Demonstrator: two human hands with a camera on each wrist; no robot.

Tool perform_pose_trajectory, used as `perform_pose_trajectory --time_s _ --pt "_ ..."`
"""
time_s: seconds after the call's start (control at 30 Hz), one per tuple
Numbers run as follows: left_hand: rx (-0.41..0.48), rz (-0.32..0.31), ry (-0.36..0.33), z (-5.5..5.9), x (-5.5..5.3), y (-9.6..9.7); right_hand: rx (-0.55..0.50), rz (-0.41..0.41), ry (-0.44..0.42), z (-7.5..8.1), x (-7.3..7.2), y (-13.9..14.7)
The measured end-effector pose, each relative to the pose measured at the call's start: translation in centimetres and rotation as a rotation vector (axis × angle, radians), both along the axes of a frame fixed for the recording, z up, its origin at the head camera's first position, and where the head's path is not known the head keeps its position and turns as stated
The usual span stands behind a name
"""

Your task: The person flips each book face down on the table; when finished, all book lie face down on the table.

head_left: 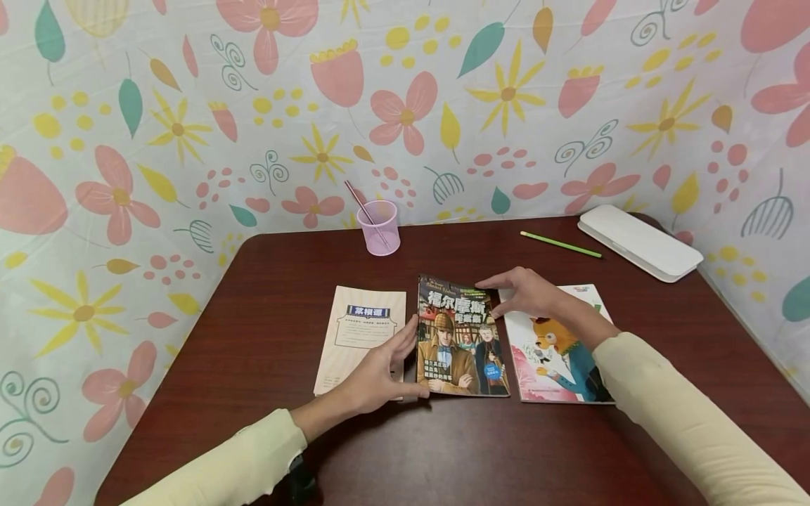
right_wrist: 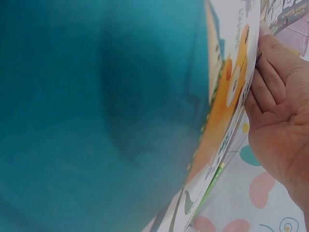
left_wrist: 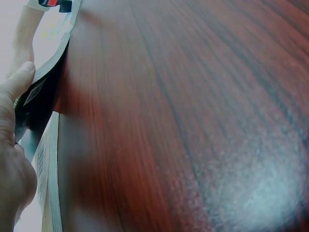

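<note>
A comic-style book [head_left: 458, 344] with figures in coats and a dark title band lies in the middle, its near left part tilted up from the table. My left hand [head_left: 380, 379] grips its left edge, thumb over the lower corner. In the left wrist view that thumb [left_wrist: 21, 79] presses on the raised dark book. My right hand [head_left: 528, 292] touches the top right corner with fairly straight fingers [right_wrist: 270, 48]. A cream booklet [head_left: 361, 330] lies left, partly beneath my left hand. A picture book with an orange animal [head_left: 557, 351] lies right, under my right forearm.
At the back stands a pink mesh pen cup [head_left: 394, 242] holding a pencil. A green pencil [head_left: 560, 244] and a white case [head_left: 639, 242] lie at the back right. Flowered cloth [head_left: 405, 112] hangs behind the dark wooden table [head_left: 253, 351].
</note>
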State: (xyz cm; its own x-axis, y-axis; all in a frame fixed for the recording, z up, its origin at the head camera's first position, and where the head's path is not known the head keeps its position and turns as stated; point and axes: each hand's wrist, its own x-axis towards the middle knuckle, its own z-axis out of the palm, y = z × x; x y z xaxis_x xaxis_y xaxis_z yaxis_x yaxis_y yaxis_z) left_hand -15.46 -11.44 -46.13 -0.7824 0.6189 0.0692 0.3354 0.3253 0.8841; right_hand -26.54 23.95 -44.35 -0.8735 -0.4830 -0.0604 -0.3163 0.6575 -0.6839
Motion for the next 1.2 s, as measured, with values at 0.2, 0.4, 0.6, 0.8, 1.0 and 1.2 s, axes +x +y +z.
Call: perform_pose_trajectory --time_s 0.2,0.4,0.6,0.8,1.0,1.2 --pt "0.052 0.019 -0.058 0.2 0.1 0.2 0.009 0.001 0.008 -0.2 -0.1 0.1" --pt "0.063 0.034 -0.094 0.2 0.3 0.3 0.005 0.006 0.002 0.0 -0.1 0.0" --pt "0.011 0.039 -0.091 -0.2 0.4 -0.1 0.004 0.017 -0.010 0.1 0.1 -0.2" --pt "-0.037 0.026 -0.024 -0.7 0.3 -0.3 0.016 0.018 -0.011 0.2 0.2 -0.3" --pt "-0.041 0.022 0.013 -1.0 0.2 -0.3 0.015 0.018 0.032 0.2 0.1 -0.4" --pt "-0.011 0.030 0.004 -1.2 0.2 -0.4 0.014 0.005 0.070 0.4 -0.2 -0.6"
